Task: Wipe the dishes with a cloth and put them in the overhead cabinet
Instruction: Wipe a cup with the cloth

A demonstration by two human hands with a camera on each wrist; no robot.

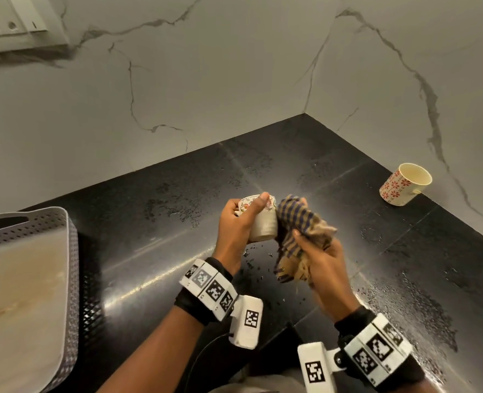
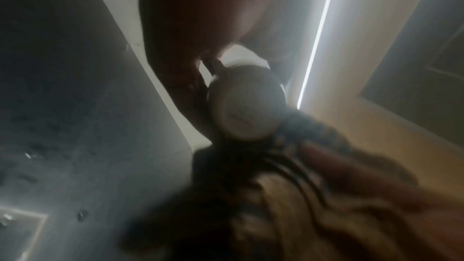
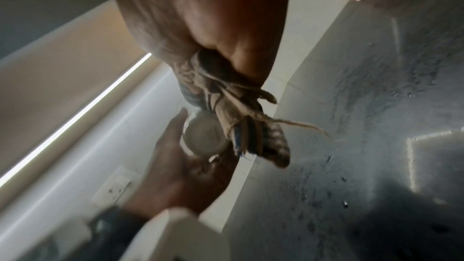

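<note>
2 hands work above the wet black stone table (image 1: 178,194). The left hand (image 1: 236,225) has its grip curled round a small cream ceramic cup with a floral band (image 1: 263,222), thumb laid across the rim, cup tilted with its base toward the person. Touching the cup's right side, a crumpled brown-and-blue striped cloth (image 1: 300,231) is bunched in the grip of the right hand (image 1: 324,268), fingers closed round it. Well right of that grip, beside the marble wall, a cream mug with red flower print (image 1: 404,184) lies on its side. Far left of the cup grip sits a grey perforated plastic basket (image 1: 70,251).
</note>
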